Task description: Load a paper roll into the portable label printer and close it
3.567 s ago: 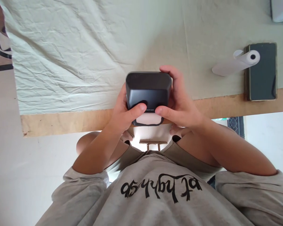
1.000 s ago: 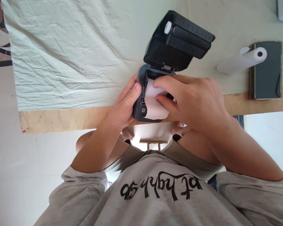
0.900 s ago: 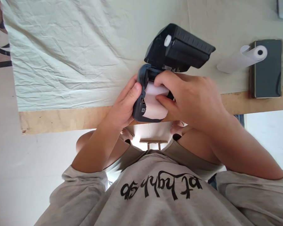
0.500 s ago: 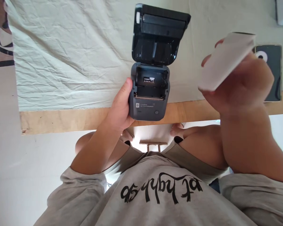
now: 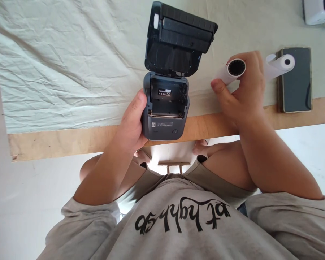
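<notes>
My left hand [image 5: 134, 117] is wrapped round the lower left side of a dark grey portable label printer [image 5: 165, 126], held over the table's front edge. The printer's black lid [image 5: 178, 39] is swung up, and its paper bay shows no roll inside. To the right, my right hand [image 5: 246, 86] grips a white paper roll [image 5: 229, 74] between thumb and fingers, the roll's dark hollow end facing up towards me. Beyond that hand a second white paper roll [image 5: 281, 66], with a loose end, lies against a phone [image 5: 298, 90]; part of it is hidden by the hand.
A pale green wrinkled cloth [image 5: 70, 72] covers the table up to a bare wooden front edge [image 5: 62, 141]. A white device [image 5: 318, 12] stands at the far right corner. My legs are under the table edge.
My right hand has come left and turned, so the roll's hollow end shows now. The second roll and phone are less covered. The printer stays in my left hand, its lid still up.
</notes>
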A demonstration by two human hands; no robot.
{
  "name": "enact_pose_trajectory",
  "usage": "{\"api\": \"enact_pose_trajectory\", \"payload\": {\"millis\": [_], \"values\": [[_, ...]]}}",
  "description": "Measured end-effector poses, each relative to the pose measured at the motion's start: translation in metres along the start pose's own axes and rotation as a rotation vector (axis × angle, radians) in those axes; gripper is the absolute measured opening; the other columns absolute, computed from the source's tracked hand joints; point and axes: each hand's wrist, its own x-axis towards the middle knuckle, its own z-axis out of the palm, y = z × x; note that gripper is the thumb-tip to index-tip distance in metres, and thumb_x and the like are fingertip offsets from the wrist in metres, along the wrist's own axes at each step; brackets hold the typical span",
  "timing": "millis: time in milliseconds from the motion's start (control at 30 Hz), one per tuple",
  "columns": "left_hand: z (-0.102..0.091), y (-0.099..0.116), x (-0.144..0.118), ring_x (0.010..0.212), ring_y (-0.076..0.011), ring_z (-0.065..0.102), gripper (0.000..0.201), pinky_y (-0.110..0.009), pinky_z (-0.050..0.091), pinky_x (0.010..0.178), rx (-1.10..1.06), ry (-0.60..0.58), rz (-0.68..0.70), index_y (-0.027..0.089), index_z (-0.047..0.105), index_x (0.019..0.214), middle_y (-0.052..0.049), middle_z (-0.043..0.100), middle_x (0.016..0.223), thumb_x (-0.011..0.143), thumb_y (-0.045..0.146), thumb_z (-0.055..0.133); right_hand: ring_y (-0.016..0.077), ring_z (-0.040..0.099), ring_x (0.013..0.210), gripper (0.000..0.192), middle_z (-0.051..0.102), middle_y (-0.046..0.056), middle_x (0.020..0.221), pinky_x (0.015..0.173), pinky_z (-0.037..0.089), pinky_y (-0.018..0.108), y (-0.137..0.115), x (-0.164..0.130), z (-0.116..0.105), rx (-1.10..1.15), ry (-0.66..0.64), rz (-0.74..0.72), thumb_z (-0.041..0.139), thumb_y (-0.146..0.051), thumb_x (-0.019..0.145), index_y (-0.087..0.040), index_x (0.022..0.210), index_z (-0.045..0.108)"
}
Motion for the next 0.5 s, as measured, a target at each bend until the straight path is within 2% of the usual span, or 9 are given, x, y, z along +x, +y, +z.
{"api": "enact_pose_trajectory", "payload": {"millis": [133,233,333,400,433,467,500], "values": [[0.002,0.002,0.0,0.083,-0.0204,0.069,0.062,-0.034,0.056,0.064,0.006,0.008,0.003,0.017,0.064,0.111,-0.007,0.073,0.098,0.092,0.066,0.031,0.0212,0.057,0.087,0.03,0.063,0.005,0.096,0.077,0.046,0.037,0.017,0.002,0.008,-0.035,-0.08,0.115,0.071,-0.033,0.074,-0.025,0.096,0.051],[0.003,0.002,0.0,0.08,-0.0203,0.069,0.064,-0.034,0.055,0.062,0.013,0.025,-0.001,0.019,0.063,0.11,-0.007,0.073,0.097,0.089,0.07,0.031,0.0211,0.057,0.079,0.035,0.064,0.005,0.091,0.075,0.046,0.039,0.022,0.001,0.009,-0.04,-0.155,0.235,0.073,-0.038,0.071,-0.026,0.095,0.05],[0.004,0.004,-0.001,0.076,-0.0207,0.07,0.064,-0.035,0.054,0.06,0.021,0.035,-0.028,0.019,0.061,0.11,-0.007,0.073,0.092,0.088,0.071,0.032,0.0255,0.058,0.106,0.046,0.061,0.008,0.115,0.089,0.047,0.042,0.008,-0.003,-0.002,0.097,-0.118,0.211,0.073,-0.039,0.07,-0.028,0.106,0.048],[0.006,0.005,-0.001,0.074,-0.0208,0.07,0.061,-0.035,0.054,0.059,0.018,0.038,-0.033,0.019,0.061,0.11,-0.007,0.074,0.091,0.089,0.069,0.033,0.0255,0.054,0.12,0.042,0.056,0.007,0.125,0.094,0.047,0.042,-0.01,-0.007,-0.015,0.232,0.024,0.151,0.068,-0.038,0.072,-0.029,0.108,0.048],[0.007,0.006,-0.002,0.074,-0.0214,0.07,0.062,-0.035,0.054,0.058,0.015,0.038,-0.036,0.018,0.061,0.111,-0.007,0.074,0.092,0.089,0.069,0.033,0.024,0.057,0.115,0.032,0.058,0.006,0.12,0.089,0.049,0.04,-0.019,-0.01,-0.021,0.295,0.101,0.136,0.063,-0.037,0.075,-0.029,0.102,0.048],[0.007,0.006,-0.002,0.073,-0.0221,0.07,0.063,-0.036,0.054,0.057,0.018,0.041,-0.039,0.017,0.061,0.111,-0.008,0.074,0.092,0.089,0.068,0.033,0.0204,0.062,0.095,0.02,0.061,0.003,0.1,0.074,0.051,0.036,-0.027,-0.013,-0.027,0.405,0.211,0.115,0.058,-0.037,0.076,-0.03,0.091,0.047],[0.008,0.006,-0.002,0.072,-0.0226,0.07,0.064,-0.036,0.053,0.056,0.029,0.048,-0.044,0.016,0.062,0.11,-0.009,0.075,0.091,0.089,0.068,0.032,0.017,0.06,0.071,0.017,0.058,-0.001,0.077,0.06,0.048,0.033,-0.034,-0.016,-0.03,0.578,0.159,0.135,0.058,-0.036,0.076,-0.031,0.084,0.043]]}}
